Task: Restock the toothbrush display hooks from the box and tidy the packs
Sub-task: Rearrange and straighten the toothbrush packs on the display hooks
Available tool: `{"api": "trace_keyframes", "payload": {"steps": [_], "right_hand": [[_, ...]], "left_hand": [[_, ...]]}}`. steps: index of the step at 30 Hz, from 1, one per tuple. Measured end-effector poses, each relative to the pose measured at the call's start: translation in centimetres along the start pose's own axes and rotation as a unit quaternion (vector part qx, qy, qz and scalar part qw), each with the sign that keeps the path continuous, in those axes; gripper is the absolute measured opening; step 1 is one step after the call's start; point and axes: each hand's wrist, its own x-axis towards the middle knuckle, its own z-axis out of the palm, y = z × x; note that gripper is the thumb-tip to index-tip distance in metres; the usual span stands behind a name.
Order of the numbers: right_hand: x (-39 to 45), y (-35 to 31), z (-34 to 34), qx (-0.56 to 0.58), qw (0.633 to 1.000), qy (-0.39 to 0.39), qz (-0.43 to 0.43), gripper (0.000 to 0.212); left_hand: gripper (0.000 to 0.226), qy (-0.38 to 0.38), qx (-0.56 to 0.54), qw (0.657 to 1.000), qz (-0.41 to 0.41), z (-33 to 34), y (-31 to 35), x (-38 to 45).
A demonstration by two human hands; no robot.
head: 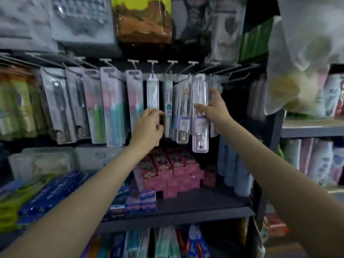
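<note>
The right hand [212, 110] gripped a clear toothbrush pack [200, 112] just below the hook rail [167, 76]. The left hand [149, 125] pinched a hanging pack [153, 94] below that rail. Step: hanging. Next, the pack's hole probably needed aligning with a hook tip.

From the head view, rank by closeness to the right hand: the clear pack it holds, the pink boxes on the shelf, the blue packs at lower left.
1. Clear pack, in the right hand.
2. Pink boxes, below it.
3. Blue packs, far lower left.
</note>
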Motion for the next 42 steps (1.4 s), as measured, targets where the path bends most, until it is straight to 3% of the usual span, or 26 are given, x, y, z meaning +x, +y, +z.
{"api": "trace_keyframes", "payload": {"steps": [6, 11, 16, 20, 25, 30, 33, 38, 42], "right_hand": [[2.4, -0.2, 0.6, 0.01, 0.999, -0.031, -0.026, 0.074], [2.6, 0.2, 0.0, -0.092, 0.99, -0.084, -0.06, 0.074], [2.0, 0.4, -0.4, -0.19, 0.974, -0.094, -0.08, 0.076], [0.0, 3.3, 0.4, -0.164, 0.981, -0.102, -0.016, 0.084], [-7.0, 9.9, -2.4, -0.152, 0.98, -0.094, 0.091, 0.067], [-16.7, 18.3, -8.6, -0.166, 0.951, -0.126, 0.228, 0.042], [-23.6, 24.3, -12.4, -0.198, 0.903, -0.186, 0.334, 0.025], [-35.6, 35.2, -15.5, -0.275, 0.806, -0.261, 0.455, 0.036], [-41.6, 39.9, -13.9, -0.259, 0.71, -0.421, 0.501, 0.054]], "left_hand": [[0.056, -0.049, 0.037, 0.997, -0.053, 2.4, -0.3, 0.7], [0.059, -0.077, -0.001, 0.991, -0.111, 4.5, -1.2, 0.8], [0.06, -0.069, -0.021, 0.991, -0.115, 5.1, -1.6, 0.5], [0.056, -0.037, -0.033, 0.994, -0.094, 5.4, -1.8, -1.2], [0.044, 0.004, 0.003, 1.0, -0.018, 8.0, -1.4, -8.1], [0.041, -0.125, -0.034, 0.99, 0.056, 13.8, 0.2, -17.5], [0.049, -0.271, -0.025, 0.96, 0.066, 18.4, 0.5, -24.2], [0.061, -0.524, 0.042, 0.849, 0.045, 23.8, 1.2, -32.8], [0.064, -0.581, 0.054, 0.811, 0.048, 26.3, 1.1, -37.3]]}}
